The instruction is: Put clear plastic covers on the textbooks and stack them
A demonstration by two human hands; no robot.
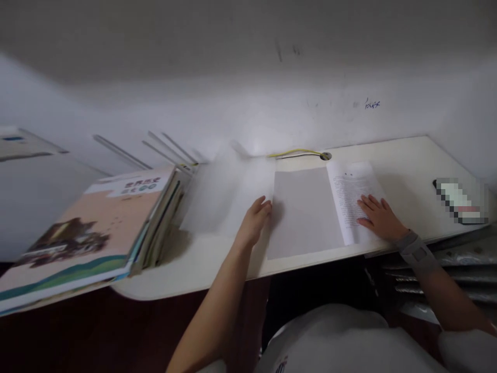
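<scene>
My left hand (254, 223) is closed at the right edge of a motion-blurred white sheet of paper (225, 194), its fingers bent against it. The far part of that sheet is smeared and looks raised. To the right lies a flat, plain grey rectangle (305, 212), like a blank sheet. Beside it is a printed page (345, 202) with lines of small text. On this page my right hand (378, 215) rests flat, fingers spread, covering part of the print. A grey band circles my right wrist.
A stack of books (97, 217), with a pink illustrated cover on top, stands at the left of the white desk (174, 280). A phone (460, 202), pixelated, lies at the right. A yellow cable (295, 151) enters a round hole at the back wall. Shiny packages (446, 274) sit below right.
</scene>
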